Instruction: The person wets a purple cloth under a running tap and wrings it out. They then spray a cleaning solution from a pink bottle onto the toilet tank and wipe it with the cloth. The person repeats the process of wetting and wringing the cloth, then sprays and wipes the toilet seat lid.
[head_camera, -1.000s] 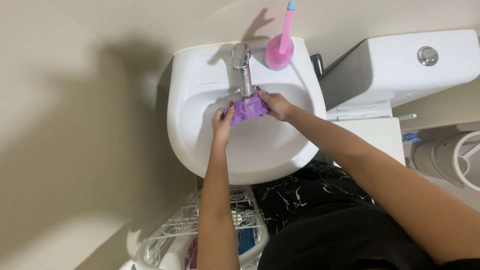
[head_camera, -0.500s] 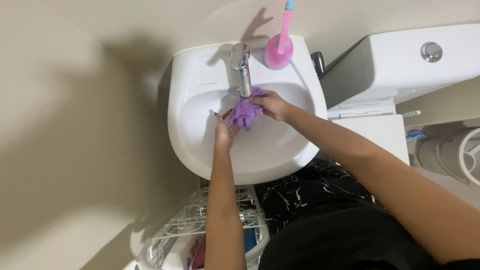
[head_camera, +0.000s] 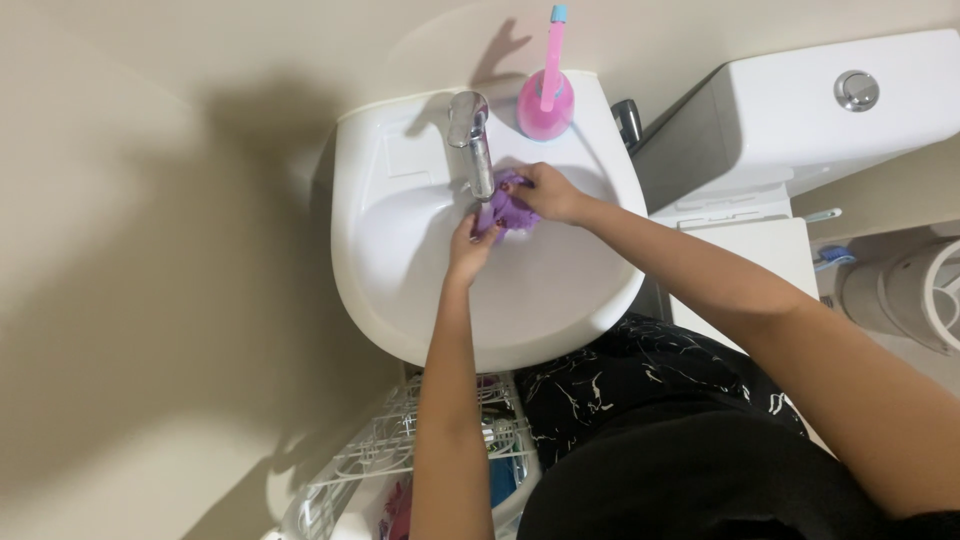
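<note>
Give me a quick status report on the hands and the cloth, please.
Left hand and right hand both gripping purple cloth. Cloth bunched under faucet, over white sink. Nothing in the way.

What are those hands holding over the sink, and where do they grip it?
Both hold a crumpled purple cloth under the tap. The right hand grips its upper end, the left hand its lower end.

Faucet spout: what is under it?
A purple cloth, bunched between the left hand and right hand over the sink. The drain and any water stream are covered.
</note>
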